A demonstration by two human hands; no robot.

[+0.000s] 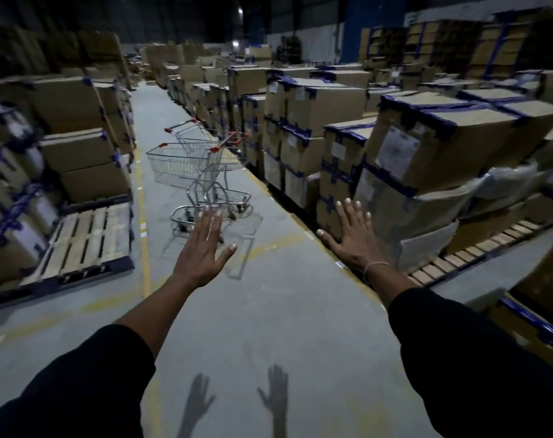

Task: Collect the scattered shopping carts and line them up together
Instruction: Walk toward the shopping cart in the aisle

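On the left, a bare wooden pallet (85, 241) is seen beneath stacked brown cardboard boxes bound with blue tape (79, 147). The left hand (202, 251) is held out with fingers spread, nothing grasped. Straight ahead of it, well apart down the grey concrete aisle (269, 311), two silver wire shopping carts with red handle ends (199, 165) are found close together, apparently nested, both baskets empty, their long axis angled across the aisle. The left hand is judged nearer. The right hand (351, 238) is likewise splayed and empty, before taped boxes.
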